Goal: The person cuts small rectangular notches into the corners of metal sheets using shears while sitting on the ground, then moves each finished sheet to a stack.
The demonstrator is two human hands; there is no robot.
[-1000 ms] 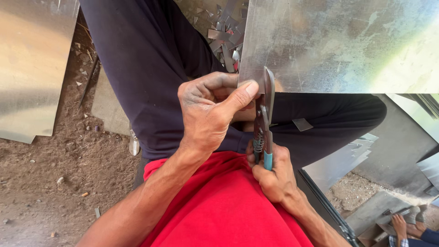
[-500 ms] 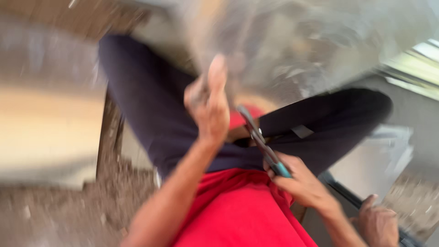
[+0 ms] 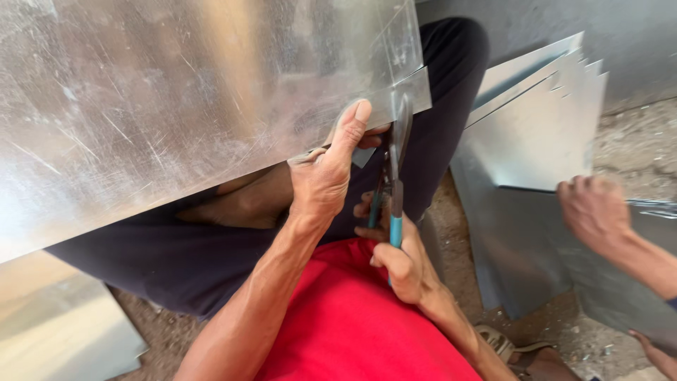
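The galvanized steel sheet [image 3: 176, 106] lies across the sitter's lap, its near edge pinched shut in the left hand [image 3: 326, 173]; thin, springy and sharp-edged, it looks safest held just beside the cut. The right hand [image 3: 398, 257] is wrapped tight round the teal-handled tin snips [image 3: 393, 180], blades biting the edge right of that thumb.

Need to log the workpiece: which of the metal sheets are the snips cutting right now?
The large sheet across the person's lap, pinched by the left hand; the snips bite its edge. The other sheets lie off to the sides.
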